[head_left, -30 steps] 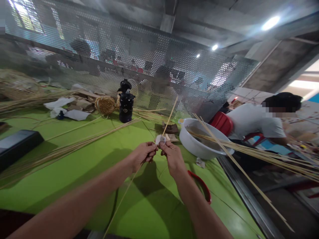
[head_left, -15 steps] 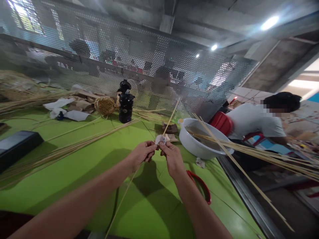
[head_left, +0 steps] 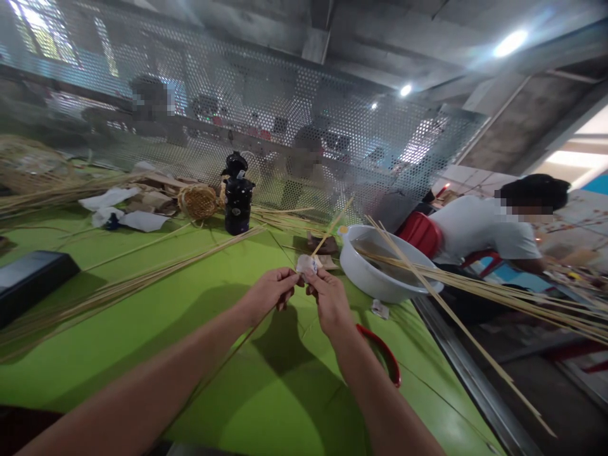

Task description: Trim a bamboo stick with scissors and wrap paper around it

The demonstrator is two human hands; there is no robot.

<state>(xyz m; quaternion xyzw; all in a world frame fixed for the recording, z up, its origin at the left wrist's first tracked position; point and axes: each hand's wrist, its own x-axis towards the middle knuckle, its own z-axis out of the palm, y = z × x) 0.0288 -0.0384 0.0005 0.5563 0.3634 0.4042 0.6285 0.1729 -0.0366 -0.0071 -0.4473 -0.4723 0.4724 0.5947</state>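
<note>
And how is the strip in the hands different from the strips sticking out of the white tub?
The held strip looks like a single one, while the tub strips are a whole bunch.
The held strip slants up from a white scrap pinched between the left hand and right hand; the tub strips rest across the rim of the white tub, with no hand on them.
Both are thin and pale tan.

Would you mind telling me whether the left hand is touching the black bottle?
Apart: the head view shows green tabletop between the left hand and bottle.
</note>
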